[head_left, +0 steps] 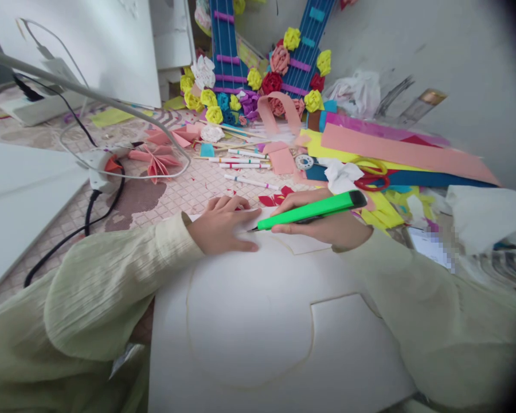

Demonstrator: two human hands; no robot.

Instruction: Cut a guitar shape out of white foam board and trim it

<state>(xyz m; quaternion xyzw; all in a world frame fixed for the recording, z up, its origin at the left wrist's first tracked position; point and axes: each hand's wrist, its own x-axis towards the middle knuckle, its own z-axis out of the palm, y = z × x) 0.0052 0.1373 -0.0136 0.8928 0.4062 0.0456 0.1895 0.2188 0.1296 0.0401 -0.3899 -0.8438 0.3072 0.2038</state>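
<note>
A large white board [249, 321] lies in front of me, with a curved outline drawn or cut on it and an angular notch line at the right. My right hand [327, 221] is closed round a green utility knife [305, 212], its tip pointing left and down at the board's upper part. Just left of the tip, my left hand [226, 223] rests on the board with its fingers spread, holding nothing. The right palm is partly hidden behind the knife.
Several markers [241, 164], pink paper flowers [157, 162], red scissors [373, 182] and coloured paper strips [404, 152] lie beyond the board. Two blue guitar-like crafts [227, 51] stand at the back. A glue gun [101, 166] with a black cord lies left.
</note>
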